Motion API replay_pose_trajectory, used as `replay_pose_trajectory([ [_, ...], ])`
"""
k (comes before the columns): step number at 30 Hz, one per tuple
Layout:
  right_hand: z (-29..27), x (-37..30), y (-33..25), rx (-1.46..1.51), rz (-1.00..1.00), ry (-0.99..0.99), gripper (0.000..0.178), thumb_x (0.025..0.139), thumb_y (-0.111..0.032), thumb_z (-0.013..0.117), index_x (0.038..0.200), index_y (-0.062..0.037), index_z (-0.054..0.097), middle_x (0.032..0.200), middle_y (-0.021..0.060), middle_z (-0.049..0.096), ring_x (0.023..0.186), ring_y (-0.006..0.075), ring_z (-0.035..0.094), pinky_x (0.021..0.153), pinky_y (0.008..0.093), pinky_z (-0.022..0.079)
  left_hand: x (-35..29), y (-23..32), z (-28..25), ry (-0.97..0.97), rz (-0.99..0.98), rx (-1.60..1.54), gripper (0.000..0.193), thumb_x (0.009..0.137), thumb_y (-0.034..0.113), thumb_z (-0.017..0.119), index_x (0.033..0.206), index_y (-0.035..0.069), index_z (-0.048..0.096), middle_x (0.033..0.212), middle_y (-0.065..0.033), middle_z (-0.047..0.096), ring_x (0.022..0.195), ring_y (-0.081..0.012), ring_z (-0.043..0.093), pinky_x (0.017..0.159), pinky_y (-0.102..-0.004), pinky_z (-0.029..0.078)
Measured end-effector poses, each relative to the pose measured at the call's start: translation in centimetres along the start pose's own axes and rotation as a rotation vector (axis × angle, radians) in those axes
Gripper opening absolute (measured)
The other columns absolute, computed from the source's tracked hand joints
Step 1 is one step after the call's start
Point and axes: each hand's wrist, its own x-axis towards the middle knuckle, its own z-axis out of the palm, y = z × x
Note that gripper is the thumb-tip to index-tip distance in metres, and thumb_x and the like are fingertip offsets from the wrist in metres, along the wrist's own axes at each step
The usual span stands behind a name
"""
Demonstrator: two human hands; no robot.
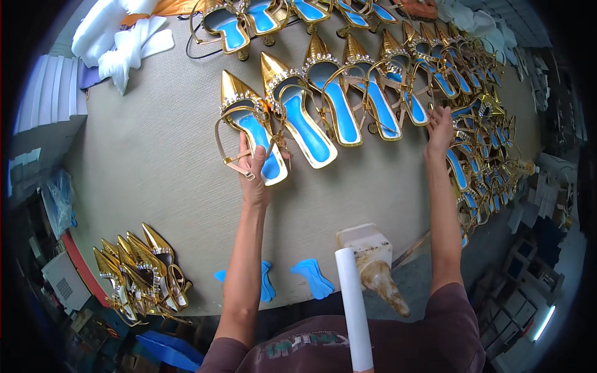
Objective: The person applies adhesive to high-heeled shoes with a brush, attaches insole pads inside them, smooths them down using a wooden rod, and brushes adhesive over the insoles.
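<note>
1. At a grey fabric-covered worktable, a person's left hand lies on the nearest gold pointed-toe slingback shoe with a blue insole and a jewelled collar, fingers spread flat over its heel end, gripping nothing.
2. That shoe is the left end of a row of matching gold shoes running along the table's far edge.
3. The right hand reaches, fingers open, to the row's right end, touching a shoe where the row meets a heaped pile of gold shoes at the right edge.
4. Near the front edge lie loose blue insole pads, beside a stained cream glue pot and a white paper roll.
5. A small cluster of gold shoes sits at the front-left corner.
6. White foam pieces occupy the far-left corner.
</note>
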Motion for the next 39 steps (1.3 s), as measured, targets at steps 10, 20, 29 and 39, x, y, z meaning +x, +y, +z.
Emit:
replay_pose_trajectory([
  [10, 2.4, -14.0, 3.0, 0.302, 0.269, -0.743, 0.078, 0.101, -0.055, 0.042, 0.143, 0.0094, 0.03, 0.131, 0.0245, 0.052, 0.102, 0.0274, 0.065, 0.079, 0.0331, 0.056, -1.2, -1.3, 1.6, 0.181, 0.054, -0.041, 0.075, 0.093, 0.022, 0.067, 0.149, 0.002, 0.022, 0.107, -0.0114, 0.063, 0.083, -0.0195, 0.067, 0.068, -0.0373, 0.06],
  [20, 9.7, -16.6, 1.8, 0.045, 0.058, -1.139, 0.044, 0.096, -0.018, 0.065, 0.128, 0.0076, 0.051, 0.112, 0.0119, 0.066, 0.097, 0.0158, 0.065, 0.082, 0.0307, 0.057, 1.0, -0.4, 0.6, -0.01, 0.04, -0.125, 0.059, 0.093, 0.027, 0.067, 0.137, 0.003, 0.036, 0.107, -0.0102, 0.063, 0.086, -0.0207, 0.067, 0.08, -0.0365, 0.056],
  [29, -5.4, -14.4, -2.3, -0.435, 0.028, -0.842, 0.028, 0.095, -0.03, 0.065, 0.095, -0.0019, 0.065, 0.08, 0.0058, 0.066, 0.074, 0.0131, 0.066, 0.07, 0.0265, 0.055, -12.5, 3.2, -5.4, 0.005, 0.184, 0.655, 0.06, 0.097, 0.025, 0.062, 0.143, -0.006, 0.04, 0.136, -0.0149, 0.055, 0.125, -0.0218, 0.054, 0.108, -0.0341, 0.04],
  [39, -20.2, -47.2, -1.2, -0.306, -1.257, -0.258, 0.007, 0.087, -0.004, 0.066, 0.085, 0.0026, 0.066, 0.069, 0.0105, 0.061, 0.058, 0.0198, 0.06, 0.06, 0.0316, 0.051, -36.9, 1.8, -17.8, 0.471, 0.576, 1.408, 0.043, 0.095, 0.023, 0.064, 0.129, -0.003, 0.058, 0.12, -0.0276, 0.063, 0.114, -0.0357, 0.062, 0.096, -0.0435, 0.048],
])
